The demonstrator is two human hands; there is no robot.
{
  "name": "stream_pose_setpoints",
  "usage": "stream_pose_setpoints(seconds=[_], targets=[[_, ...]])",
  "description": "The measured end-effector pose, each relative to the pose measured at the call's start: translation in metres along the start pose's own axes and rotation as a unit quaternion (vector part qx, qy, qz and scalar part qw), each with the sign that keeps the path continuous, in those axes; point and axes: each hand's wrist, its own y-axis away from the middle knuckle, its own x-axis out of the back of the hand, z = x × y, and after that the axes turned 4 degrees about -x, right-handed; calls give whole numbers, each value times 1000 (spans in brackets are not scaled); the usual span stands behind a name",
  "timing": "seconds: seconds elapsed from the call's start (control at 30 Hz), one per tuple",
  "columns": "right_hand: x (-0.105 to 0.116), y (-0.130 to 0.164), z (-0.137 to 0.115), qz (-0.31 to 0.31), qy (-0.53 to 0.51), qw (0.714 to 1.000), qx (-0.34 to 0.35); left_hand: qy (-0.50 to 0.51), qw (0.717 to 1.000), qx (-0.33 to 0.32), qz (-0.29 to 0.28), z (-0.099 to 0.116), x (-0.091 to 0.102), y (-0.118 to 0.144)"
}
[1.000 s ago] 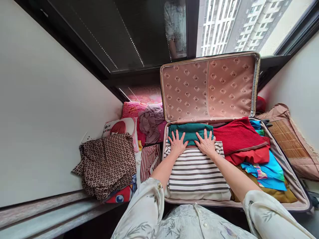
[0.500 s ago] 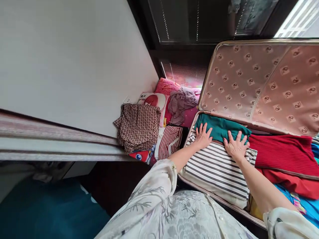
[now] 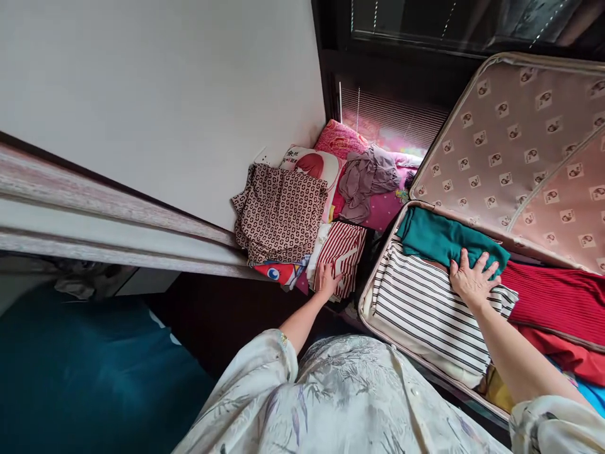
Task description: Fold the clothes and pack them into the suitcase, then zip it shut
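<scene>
My right hand (image 3: 474,275) lies flat with fingers spread on the right end of a folded dark green garment (image 3: 439,234). That garment rests in an open suitcase (image 3: 366,309) at the right. Below it lies a folded white garment with black stripes (image 3: 425,299). My left hand (image 3: 327,279) is at the near edge of a folded red-and-white striped garment (image 3: 350,252), left of the suitcase. Its fingers are slightly apart and touch the cloth; nothing shows gripped in them.
A brown patterned cloth (image 3: 283,214) lies folded at the left beside the wall. Behind it are a printed pillow (image 3: 326,165) and a crumpled mauve garment (image 3: 371,180). Red ribbed clothing (image 3: 558,302) fills the suitcase's right part. The pink-lined lid (image 3: 515,151) stands up against the window.
My left hand has left the green garment and moved left to the red-and-white striped garment. My right hand stays on the green garment. The view has swung left.
</scene>
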Motion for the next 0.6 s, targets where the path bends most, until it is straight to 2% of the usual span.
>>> stream_pose_setpoints(seconds=[0.07,0.17,0.3,0.4,0.47,0.53,0.6], targets=[[6,2,-5,-13,1,1000,-10,-34,999,-15,-28,10,-11,-3],[21,3,-14,-16,1,1000,-14,-31,998,-6,-45,17,-19,-11],[53,3,-46,57,-9,997,43,9,998,-18,-56,9,-15,-9],[80,4,-98,86,-17,990,113,42,995,-54,-79,1,-15,6],[91,8,-145,65,-22,983,170,67,988,-91,-109,-2,-19,17],[92,14,-195,4,-28,969,245,89,975,-135,-150,-5,-26,24],[79,21,-243,-97,-31,943,316,100,963,-172,-185,-8,-30,28]])
